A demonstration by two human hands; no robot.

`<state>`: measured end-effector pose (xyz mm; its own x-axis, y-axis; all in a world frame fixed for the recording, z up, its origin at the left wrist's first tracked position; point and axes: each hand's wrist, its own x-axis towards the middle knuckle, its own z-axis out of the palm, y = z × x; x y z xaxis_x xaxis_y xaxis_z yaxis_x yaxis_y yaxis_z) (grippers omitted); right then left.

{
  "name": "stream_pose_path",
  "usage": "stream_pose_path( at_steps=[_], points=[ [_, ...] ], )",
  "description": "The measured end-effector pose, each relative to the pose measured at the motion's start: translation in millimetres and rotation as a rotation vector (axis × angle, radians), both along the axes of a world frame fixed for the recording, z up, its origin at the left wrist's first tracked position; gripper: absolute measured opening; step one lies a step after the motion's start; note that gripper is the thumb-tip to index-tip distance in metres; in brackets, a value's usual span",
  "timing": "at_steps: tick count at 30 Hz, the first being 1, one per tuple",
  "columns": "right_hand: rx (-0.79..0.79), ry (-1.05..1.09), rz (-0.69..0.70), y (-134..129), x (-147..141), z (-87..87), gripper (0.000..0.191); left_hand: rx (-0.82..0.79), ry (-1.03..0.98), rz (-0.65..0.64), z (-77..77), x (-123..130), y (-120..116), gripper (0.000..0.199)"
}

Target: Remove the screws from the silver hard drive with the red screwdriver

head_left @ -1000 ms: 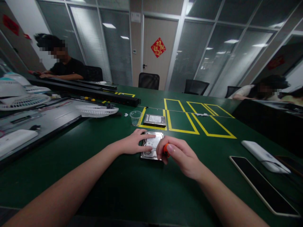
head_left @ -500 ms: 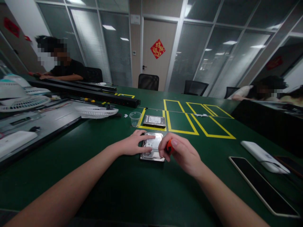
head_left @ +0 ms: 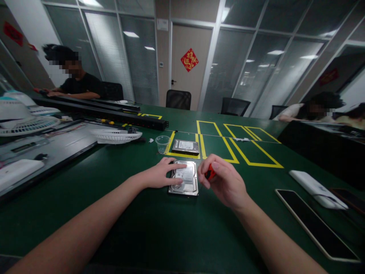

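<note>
Left hand (head_left: 156, 175) spread, fingertips on drive (head_left: 188, 187), flat on desk (head_left: 171, 232). Right hand (head_left: 228, 184) gripping red-black tool (head_left: 210, 173), just right of drive. Second drive (head_left: 186, 147) behind.

The right fingers (head_left: 203, 167) hide most of the red tool (head_left: 210, 172); the left fingers (head_left: 177, 166) partly cover the hard drive (head_left: 191, 187), its label (head_left: 186, 175) too small to read. The left edge crops a white grille (head_left: 37, 127).

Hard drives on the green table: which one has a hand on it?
The nearer hard drive, with the left hand spread over it. The farther hard drive, beside the clear cup, is untouched.
</note>
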<state>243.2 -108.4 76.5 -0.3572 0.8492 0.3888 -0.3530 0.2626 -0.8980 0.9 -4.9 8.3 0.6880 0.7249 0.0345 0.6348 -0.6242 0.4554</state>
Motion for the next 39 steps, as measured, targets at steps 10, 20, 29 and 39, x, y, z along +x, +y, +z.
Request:
stream_pose_path(
  at_steps=[10, 20, 29, 39],
  points=[
    [0.030, 0.019, -0.002, 0.0, -1.6, -1.4, 0.013, 0.009, -0.014, -0.010, 0.8, 1.0, -0.5, 0.071],
    [0.000, 0.043, -0.018, 0.5, -2.3, 1.0, 0.033, -0.011, -0.001, -0.003, 3.3, 1.7, -1.7, 0.071],
    [-0.026, 0.041, 0.002, 0.3, -2.4, 3.7, 0.037, -0.027, -0.003, 0.011, 4.4, 1.2, -2.9, 0.071],
    [-0.009, 0.048, 0.014, 1.9, -1.7, -1.8, 0.019, -0.017, 0.002, 0.003, 3.9, 1.4, -2.2, 0.070]
  ],
)
